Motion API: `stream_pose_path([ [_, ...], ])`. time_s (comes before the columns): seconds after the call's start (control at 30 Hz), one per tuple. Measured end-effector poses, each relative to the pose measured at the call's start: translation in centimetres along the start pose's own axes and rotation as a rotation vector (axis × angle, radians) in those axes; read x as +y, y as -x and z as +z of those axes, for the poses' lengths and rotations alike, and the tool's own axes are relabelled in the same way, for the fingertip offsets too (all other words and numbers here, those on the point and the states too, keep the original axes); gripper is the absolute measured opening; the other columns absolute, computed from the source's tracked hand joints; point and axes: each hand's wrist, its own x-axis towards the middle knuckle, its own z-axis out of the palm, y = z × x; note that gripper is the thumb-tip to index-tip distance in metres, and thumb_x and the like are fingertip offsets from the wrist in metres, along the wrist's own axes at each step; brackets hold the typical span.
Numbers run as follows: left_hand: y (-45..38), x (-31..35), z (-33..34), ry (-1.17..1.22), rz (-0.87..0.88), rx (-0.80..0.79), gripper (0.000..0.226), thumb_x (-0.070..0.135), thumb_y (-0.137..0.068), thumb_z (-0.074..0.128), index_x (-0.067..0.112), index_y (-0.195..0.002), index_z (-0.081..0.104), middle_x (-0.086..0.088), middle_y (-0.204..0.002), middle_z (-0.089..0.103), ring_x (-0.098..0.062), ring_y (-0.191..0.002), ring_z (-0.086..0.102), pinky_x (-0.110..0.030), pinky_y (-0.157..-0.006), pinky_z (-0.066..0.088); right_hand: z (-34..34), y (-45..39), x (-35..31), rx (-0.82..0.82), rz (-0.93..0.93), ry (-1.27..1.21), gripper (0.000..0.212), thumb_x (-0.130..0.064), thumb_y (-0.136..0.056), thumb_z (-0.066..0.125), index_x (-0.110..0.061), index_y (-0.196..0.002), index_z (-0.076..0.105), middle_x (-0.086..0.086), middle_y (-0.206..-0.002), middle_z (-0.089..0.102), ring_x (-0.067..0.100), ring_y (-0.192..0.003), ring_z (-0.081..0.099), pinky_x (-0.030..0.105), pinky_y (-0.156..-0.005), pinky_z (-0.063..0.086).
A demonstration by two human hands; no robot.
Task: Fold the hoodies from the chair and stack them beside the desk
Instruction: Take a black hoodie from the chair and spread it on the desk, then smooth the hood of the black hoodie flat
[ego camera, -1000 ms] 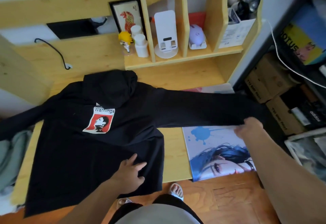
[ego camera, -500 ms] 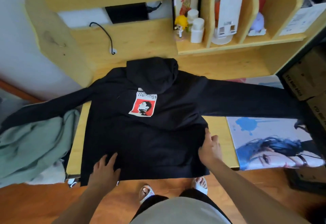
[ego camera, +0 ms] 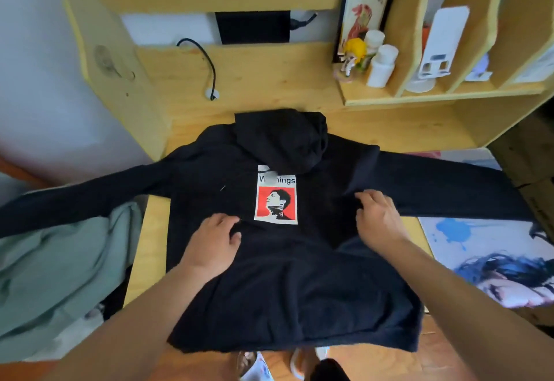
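Fingers of the left hand (ego camera: pixel 217 238) lie loosely curled on the black hoodie (ego camera: pixel 293 275), just left of its red-and-white print (ego camera: pixel 276 201); those of the right hand (ego camera: pixel 378 220) bend down onto the cloth to the right of the print, and whether they pinch it cannot be told. Around them, a pale green garment (ego camera: pixel 57 263) lies bunched at the left, under the hoodie's left sleeve. A poster (ego camera: pixel 491 254) with a blue-haired figure lies at the right, partly under the right sleeve. Far on the wooden desk (ego camera: pixel 269 81) stand white bottles (ego camera: pixel 380 66), a small figurine (ego camera: pixel 353 54) and a framed picture (ego camera: pixel 364 12). The hoodie lies back-up across the desk, hood far, sleeves spread, hem hanging over the near edge
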Motion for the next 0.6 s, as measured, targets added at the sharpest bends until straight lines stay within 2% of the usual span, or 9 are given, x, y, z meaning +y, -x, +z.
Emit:
stream_pose_path([
  [0.07, -4.5, -0.2, 0.0, -0.057, -0.026, 0.015, 0.053, 0.041, -0.105, 0.045, 0.024, -0.155, 0.038, -0.005, -0.162, 0.033, -0.025, -0.150, 0.028, -0.040, -0.121, 0.030, 0.2, -5.0, -1.6, -0.093, -0.040, 0.029, 0.054, -0.026, -0.105, 0.042, -0.013, -0.156, 0.031, 0.012, -0.162, 0.026, 0.035, -0.148, 0.020, 0.044, -0.121, 0.023],
  [0.13, -8.3, -0.7, 0.3, -0.141, -0.064, 0.042, 0.060, 0.046, -0.106, 0.040, 0.026, -0.160, 0.026, -0.007, -0.168, 0.020, -0.028, -0.156, 0.014, -0.043, -0.125, 0.022, 1.4, -9.3, -2.6, -0.220, -0.013, 0.062, 0.060, -0.039, -0.107, 0.034, -0.022, -0.161, 0.014, 0.008, -0.168, 0.006, 0.034, -0.154, 0.004, 0.045, -0.125, 0.012],
  [0.23, -12.7, -1.9, 0.9, -0.226, -0.111, 0.072, 0.064, 0.051, -0.106, 0.032, 0.031, -0.163, 0.011, -0.007, -0.171, 0.006, -0.031, -0.157, 0.002, -0.048, -0.127, 0.013, 4.0, -13.1, -2.6, -0.389, 0.110, 0.065, 0.066, -0.056, -0.104, 0.023, -0.035, -0.160, -0.004, 0.000, -0.168, -0.016, 0.032, -0.153, -0.014, 0.053, -0.124, 0.001],
  [0.3, -14.7, -3.0, 1.2, -0.220, -0.173, 0.035, 0.063, 0.054, -0.106, 0.026, 0.037, -0.162, 0.003, -0.003, -0.172, -0.001, -0.029, -0.158, -0.003, -0.052, -0.127, 0.008, 5.8, -14.6, -1.5, -0.402, 0.095, 0.185, 0.069, -0.065, -0.101, 0.016, -0.039, -0.156, -0.016, -0.002, -0.164, -0.028, 0.031, -0.151, -0.024, 0.055, -0.122, -0.006],
  [0.43, -16.6, -4.8, 2.1, -0.200, -0.268, -0.101, 0.063, 0.064, -0.102, 0.013, 0.048, -0.158, -0.012, 0.007, -0.169, -0.020, -0.023, -0.156, -0.018, -0.059, -0.124, -0.001, 5.5, -19.1, 0.5, -0.303, -0.027, 0.291, 0.071, -0.072, -0.095, 0.006, -0.042, -0.154, -0.021, -0.005, -0.162, -0.031, 0.028, -0.151, -0.025, 0.055, -0.122, -0.008],
  [0.6, -19.0, -4.8, 2.8, -0.198, -0.296, -0.031, 0.064, 0.067, -0.099, 0.007, 0.049, -0.155, -0.019, 0.008, -0.167, -0.025, -0.022, -0.154, -0.024, -0.061, -0.123, -0.006, 5.5, -23.9, 1.1, -0.211, -0.119, 0.367, 0.073, -0.071, -0.093, 0.002, -0.039, -0.157, -0.013, -0.004, -0.166, -0.022, 0.027, -0.153, -0.017, 0.054, -0.123, -0.004],
])
